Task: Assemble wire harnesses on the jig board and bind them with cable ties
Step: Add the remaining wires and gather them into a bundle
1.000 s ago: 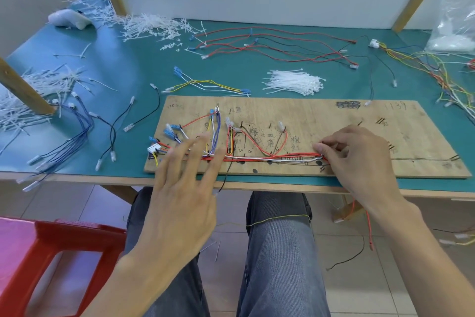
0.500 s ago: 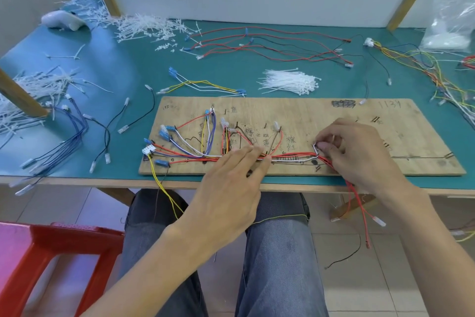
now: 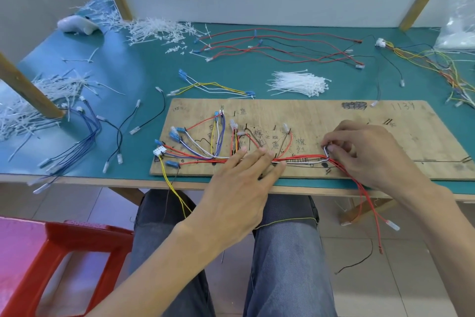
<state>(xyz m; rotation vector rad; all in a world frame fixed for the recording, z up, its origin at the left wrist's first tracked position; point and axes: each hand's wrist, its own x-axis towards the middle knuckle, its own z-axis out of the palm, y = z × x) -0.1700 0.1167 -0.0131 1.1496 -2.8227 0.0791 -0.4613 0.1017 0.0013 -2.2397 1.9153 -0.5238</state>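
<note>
Your left hand [image 3: 239, 188] presses straight fingers [image 3: 253, 162] on the light, limp wire bundle [image 3: 300, 159] at the jig board [image 3: 334, 116] front; your right hand [image 3: 367, 152] pinches its probably springy bend, so hold there.

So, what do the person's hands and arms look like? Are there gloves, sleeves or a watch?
The left hand and the right hand are bare: no gloves, no rings that I can see. The left forearm and the right forearm are bare too, with no watch or sleeve in view.
</note>
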